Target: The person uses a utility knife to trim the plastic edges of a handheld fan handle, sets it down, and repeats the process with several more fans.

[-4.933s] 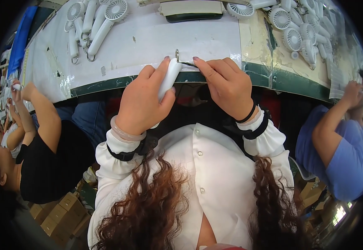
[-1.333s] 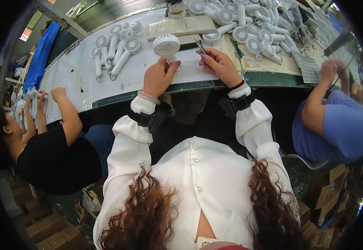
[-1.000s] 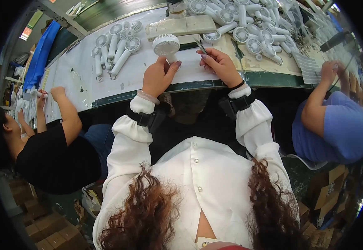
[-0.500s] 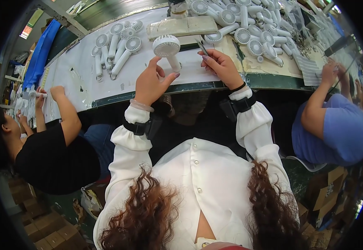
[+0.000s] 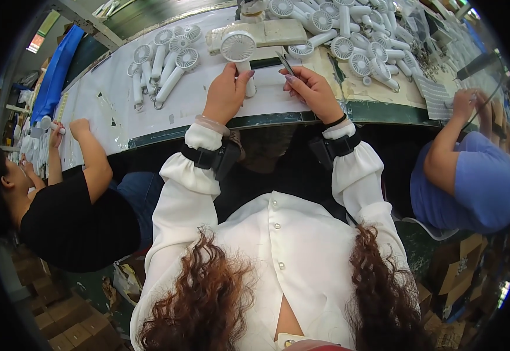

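Observation:
Upright over the table's near edge stands a white handheld fan [image 5: 238, 47], its round grille turned toward me. My left hand [image 5: 227, 93] is closed round the fan's handle, thumb in front. To the right, my right hand [image 5: 312, 90] pinches a pair of slim metal tweezers [image 5: 286, 63], tips pointing up and away, apart from the fan. Left of my hands lies a group of white handheld fans [image 5: 164, 70] with wrist rings at their handle ends. A larger heap of similar fans [image 5: 360, 44] covers the right side of the table.
A worn, pale block [image 5: 272, 34] lies behind the fan in my hand. The white table [image 5: 114, 105] has a green front edge. A person in black [image 5: 79, 216] works at the left, a person in blue [image 5: 471, 181] at the right. Cardboard boxes [image 5: 462, 266] sit on the floor.
My left hand has shifted slightly right and closed round the fan's handle. The fan has turned, its grille now facing me more and standing more upright. My right hand with the tweezers has barely moved.

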A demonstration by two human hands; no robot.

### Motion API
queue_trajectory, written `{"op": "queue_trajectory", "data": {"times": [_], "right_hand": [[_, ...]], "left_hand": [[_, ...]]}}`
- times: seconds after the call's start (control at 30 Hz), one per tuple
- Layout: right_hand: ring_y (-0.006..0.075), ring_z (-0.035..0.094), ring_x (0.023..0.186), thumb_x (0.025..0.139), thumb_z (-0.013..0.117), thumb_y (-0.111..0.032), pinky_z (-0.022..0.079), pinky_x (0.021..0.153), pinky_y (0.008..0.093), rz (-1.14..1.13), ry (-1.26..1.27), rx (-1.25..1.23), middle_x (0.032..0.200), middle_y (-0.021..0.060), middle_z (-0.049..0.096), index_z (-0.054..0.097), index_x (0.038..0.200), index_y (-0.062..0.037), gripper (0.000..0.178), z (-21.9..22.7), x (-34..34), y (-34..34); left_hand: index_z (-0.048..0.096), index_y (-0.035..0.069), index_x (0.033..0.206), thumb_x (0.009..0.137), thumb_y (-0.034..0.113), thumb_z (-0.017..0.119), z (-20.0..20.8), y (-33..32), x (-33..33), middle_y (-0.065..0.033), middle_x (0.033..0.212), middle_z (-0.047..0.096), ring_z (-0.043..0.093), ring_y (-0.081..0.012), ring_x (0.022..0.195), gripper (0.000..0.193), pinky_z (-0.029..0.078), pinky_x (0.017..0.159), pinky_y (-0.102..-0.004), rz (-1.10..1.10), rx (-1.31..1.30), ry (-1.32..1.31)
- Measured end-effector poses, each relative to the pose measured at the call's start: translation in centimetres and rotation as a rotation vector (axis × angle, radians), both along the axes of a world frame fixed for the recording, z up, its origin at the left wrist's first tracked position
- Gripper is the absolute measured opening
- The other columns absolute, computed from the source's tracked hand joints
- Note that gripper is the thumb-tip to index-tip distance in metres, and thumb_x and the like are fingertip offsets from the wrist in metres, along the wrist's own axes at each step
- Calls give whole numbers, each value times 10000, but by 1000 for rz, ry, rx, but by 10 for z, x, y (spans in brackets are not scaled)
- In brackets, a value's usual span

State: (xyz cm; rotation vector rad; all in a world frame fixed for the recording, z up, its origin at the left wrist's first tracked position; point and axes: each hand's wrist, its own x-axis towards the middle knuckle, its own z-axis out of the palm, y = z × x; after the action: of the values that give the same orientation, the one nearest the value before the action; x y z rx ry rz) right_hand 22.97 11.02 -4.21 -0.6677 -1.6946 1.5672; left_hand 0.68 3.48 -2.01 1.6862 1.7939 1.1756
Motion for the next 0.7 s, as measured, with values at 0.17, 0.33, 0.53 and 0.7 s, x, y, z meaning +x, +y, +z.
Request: {"op": "queue_trajectory", "data": {"times": [0.17, 0.33, 0.53, 0.7], "right_hand": [[5, 511, 727, 1024, 566, -196, 392, 621, 141, 0, 14, 1, 876, -38, 638, 628, 1265, -45, 291, -1, -2, 0], [6, 507, 725, 1023, 566, -196, 390, 623, 140, -7, 12, -6, 875, -35, 635, 626, 1264, -41, 292, 1, -1, 0], [7, 498, 718, 1023, 567, -189, 386, 616, 144, 0, 18, -6, 872, -34, 634, 624, 1265, -39, 291, -1, -1, -1], [7, 496, 715, 1022, 568, -185, 384, 609, 148, 8, 15, 8, 873, -34, 636, 624, 1266, -39, 290, -2, 0, -1]], "left_hand": [[571, 6, 1118, 987, 322, 584, -3, -6, 0, -192, 846, 674, 649, -369, 755, 342, 489, 690, -439, -4, -49, -51], [566, 7, 1113, 996, 314, 565, -11, -13, 2, -185, 827, 670, 647, -370, 768, 328, 486, 697, -443, -64, 87, 40], [563, 9, 1112, 994, 322, 564, -15, -15, 0, -181, 814, 668, 645, -369, 769, 335, 486, 701, -436, -66, 54, 45], [563, 12, 1113, 992, 329, 565, -13, -16, 0, -182, 810, 666, 646, -366, 763, 340, 486, 700, -432, -61, 46, 61]]}}
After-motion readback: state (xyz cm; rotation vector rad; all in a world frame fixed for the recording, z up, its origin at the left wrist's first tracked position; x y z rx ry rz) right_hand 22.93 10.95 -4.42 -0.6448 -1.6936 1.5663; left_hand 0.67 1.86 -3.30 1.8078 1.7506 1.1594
